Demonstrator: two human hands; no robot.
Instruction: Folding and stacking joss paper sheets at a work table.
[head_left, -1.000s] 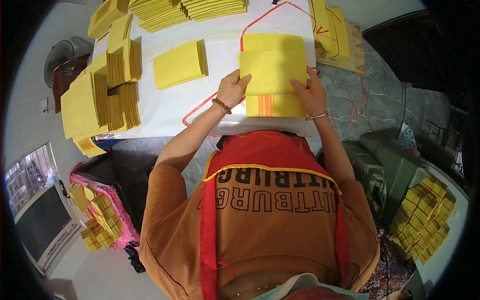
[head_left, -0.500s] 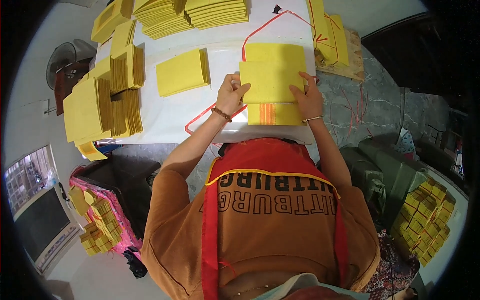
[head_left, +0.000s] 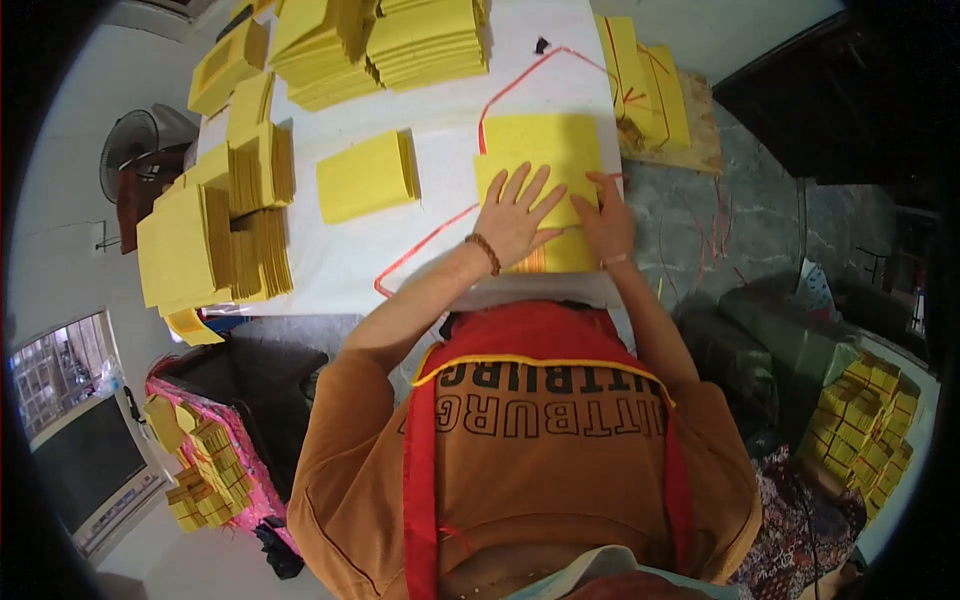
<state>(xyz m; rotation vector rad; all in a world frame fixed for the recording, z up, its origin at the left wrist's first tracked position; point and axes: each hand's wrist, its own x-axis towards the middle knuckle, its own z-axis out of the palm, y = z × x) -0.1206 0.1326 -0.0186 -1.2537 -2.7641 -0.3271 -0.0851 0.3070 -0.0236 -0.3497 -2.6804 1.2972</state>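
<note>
A pile of yellow paper sheets (head_left: pixel 545 138) lies at the near right of the white table, its layers slightly offset. My left hand (head_left: pixel 517 213) rests flat across the top of it, fingers spread and palm down. At the pile's right edge, my right hand (head_left: pixel 608 225) grips the sheets with its thumb on top; its other fingers are partly hidden. An orange-striped patch (head_left: pixel 532 262) shows on the layer nearest me, partly covered by my left hand. A red strap (head_left: pixel 430 243) emerges from around the pile and loops over the table.
A small yellow paper stack (head_left: pixel 365 178) lies left of my hands. Taller yellow stacks (head_left: pixel 185 245) line the table's left side, with more (head_left: pixel 425 45) at the back. Strapped yellow bundles (head_left: pixel 665 95) sit on a wooden pallet beyond the right edge.
My left hand has moved from gripping the left edge to lying flat on top of the sheets. My right hand stays at the right edge. The whole view has shifted slightly.
</note>
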